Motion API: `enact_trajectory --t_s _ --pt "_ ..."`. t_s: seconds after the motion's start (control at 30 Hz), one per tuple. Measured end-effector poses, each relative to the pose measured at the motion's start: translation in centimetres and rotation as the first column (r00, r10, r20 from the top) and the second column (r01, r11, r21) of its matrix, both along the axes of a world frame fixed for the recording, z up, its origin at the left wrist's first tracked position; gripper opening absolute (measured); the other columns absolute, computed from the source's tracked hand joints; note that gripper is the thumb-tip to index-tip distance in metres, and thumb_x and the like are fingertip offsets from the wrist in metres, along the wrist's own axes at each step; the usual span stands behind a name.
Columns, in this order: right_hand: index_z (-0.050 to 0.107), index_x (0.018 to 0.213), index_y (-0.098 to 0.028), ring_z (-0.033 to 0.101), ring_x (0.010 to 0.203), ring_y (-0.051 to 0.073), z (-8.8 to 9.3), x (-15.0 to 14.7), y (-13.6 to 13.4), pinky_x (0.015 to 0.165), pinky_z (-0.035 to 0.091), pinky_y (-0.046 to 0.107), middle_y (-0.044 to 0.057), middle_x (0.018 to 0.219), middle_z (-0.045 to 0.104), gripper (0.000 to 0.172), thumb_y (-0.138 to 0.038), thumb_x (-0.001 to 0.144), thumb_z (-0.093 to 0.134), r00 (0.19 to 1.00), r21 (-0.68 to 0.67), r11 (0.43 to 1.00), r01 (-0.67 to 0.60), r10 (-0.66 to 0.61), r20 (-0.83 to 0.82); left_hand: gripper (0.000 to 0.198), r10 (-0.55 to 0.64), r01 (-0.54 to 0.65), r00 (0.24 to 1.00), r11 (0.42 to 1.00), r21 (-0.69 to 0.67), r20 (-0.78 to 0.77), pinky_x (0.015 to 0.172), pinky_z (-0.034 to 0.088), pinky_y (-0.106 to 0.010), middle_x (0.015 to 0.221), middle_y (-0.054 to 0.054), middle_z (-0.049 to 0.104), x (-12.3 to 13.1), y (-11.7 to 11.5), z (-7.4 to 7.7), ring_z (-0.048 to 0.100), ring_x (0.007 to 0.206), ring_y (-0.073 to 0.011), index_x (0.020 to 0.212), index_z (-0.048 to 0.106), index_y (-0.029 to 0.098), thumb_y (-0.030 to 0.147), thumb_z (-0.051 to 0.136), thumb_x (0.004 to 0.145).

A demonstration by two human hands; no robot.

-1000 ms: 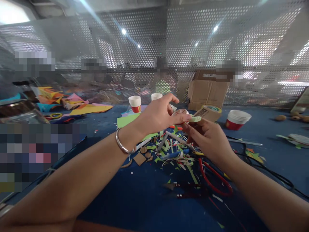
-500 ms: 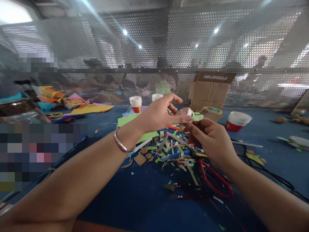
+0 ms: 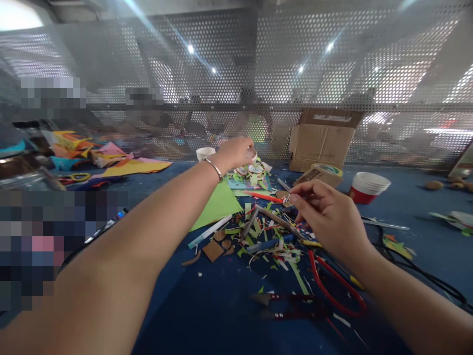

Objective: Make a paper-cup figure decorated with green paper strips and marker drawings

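My left hand (image 3: pixel 236 150) reaches far out over a cluster of small round white pieces with green paper strips (image 3: pixel 254 171). Its fingers are curled closed, and what they hold, if anything, is mostly hidden. Nearer on the right, my right hand (image 3: pixel 325 209) is raised over the scraps with thumb and fingers pinched together. A thin grey stick (image 3: pixel 284 185) ends at its fingertips; I cannot tell whether it is held. Below lie paper scraps (image 3: pixel 266 236), an orange-red pen (image 3: pixel 266 197), red-handled scissors (image 3: pixel 332 291) and dark thread snips (image 3: pixel 288 305).
Green paper (image 3: pixel 218 204) lies under my left forearm. Stacked paper cups (image 3: pixel 369 187) and an open cardboard box (image 3: pixel 321 140) stand to the right. Coloured paper (image 3: pixel 136 166) is at far left. A perforated metal screen (image 3: pixel 221 74) rises behind the table; black cords (image 3: pixel 414 266) run at right.
My left hand has moved away and forward from my right hand to the cluster of round pieces. The white round piece with a green strip is gone from between my hands. My right hand has stayed near its place.
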State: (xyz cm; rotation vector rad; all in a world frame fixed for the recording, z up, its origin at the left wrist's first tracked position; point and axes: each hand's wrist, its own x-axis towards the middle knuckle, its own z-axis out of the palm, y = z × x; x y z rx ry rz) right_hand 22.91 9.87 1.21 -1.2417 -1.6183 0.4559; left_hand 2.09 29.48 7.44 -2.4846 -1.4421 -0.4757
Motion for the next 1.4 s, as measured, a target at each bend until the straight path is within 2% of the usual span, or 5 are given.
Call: enact_trajectory --t_s 0.27,0.57,0.9,1.27,1.4 --pt "0.068 0.095 -0.022 0.062 0.054 0.014 0.0 0.2 -0.1 0.049 0.046 0.026 -0.001 0.071 0.065 0.013 -0.034 0.094 0.064 0.997 0.048 0.999 -0.008 0.004 0.077 0.032 -0.045 0.038 0.995 0.997 -0.073 -0.085 0.097 0.05 -0.041 0.122 -0.009 0.071 3.0 2.7 -2.7 0.065 0.116 -0.0277 0.119 0.07 0.019 0.027 0.073 0.088" --pt "0.069 0.093 -0.022 0.059 0.061 0.014 0.2 0.2 -0.2 0.055 0.046 0.027 0.001 0.076 0.067 0.01 -0.03 0.094 0.064 0.99 0.128 0.992 0.001 -0.02 0.143 0.03 0.085 -0.096 0.991 0.99 -0.107 -0.103 0.098 0.056 -0.047 0.124 -0.01 0.068 -1.1 3.0 -2.1 0.066 0.113 -0.0244 0.12 0.067 0.016 0.037 0.063 0.099" --pt "0.069 0.092 -0.02 0.058 0.063 0.012 0.2 -0.1 -0.5 0.058 0.046 0.025 0.0 0.08 0.065 0.006 -0.023 0.094 0.064 0.961 0.257 0.966 -0.029 -0.043 0.272 0.036 0.116 -0.13 0.986 0.985 -0.111 -0.123 0.094 0.058 -0.046 0.129 -0.011 0.065 -2.3 1.4 -5.3 0.066 0.112 -0.0247 0.129 0.062 0.017 0.037 0.065 0.098" --pt "0.068 0.093 -0.02 0.057 0.063 0.013 0.2 -0.2 -0.5 0.057 0.046 0.026 0.002 0.082 0.066 0.006 -0.02 0.095 0.062 0.955 0.25 0.967 -0.051 -0.026 0.296 0.011 0.066 -0.078 0.991 0.992 -0.102 -0.117 0.094 0.051 -0.037 0.116 -0.009 0.069 -4.1 2.1 -2.3 0.066 0.113 -0.0287 0.092 0.075 0.02 0.027 0.068 0.09" --pt "0.068 0.094 -0.019 0.057 0.063 0.013 0.3 -0.2 -0.5 0.058 0.045 0.026 0.003 0.083 0.067 0.007 -0.02 0.095 0.062 0.953 0.262 0.964 -0.054 -0.029 0.303 0.026 0.094 -0.109 0.99 0.984 -0.14 -0.109 0.095 0.055 -0.045 0.12 -0.009 0.068 -5.1 2.5 -2.8 0.066 0.108 -0.0241 0.113 0.069 0.016 0.036 0.066 0.096"
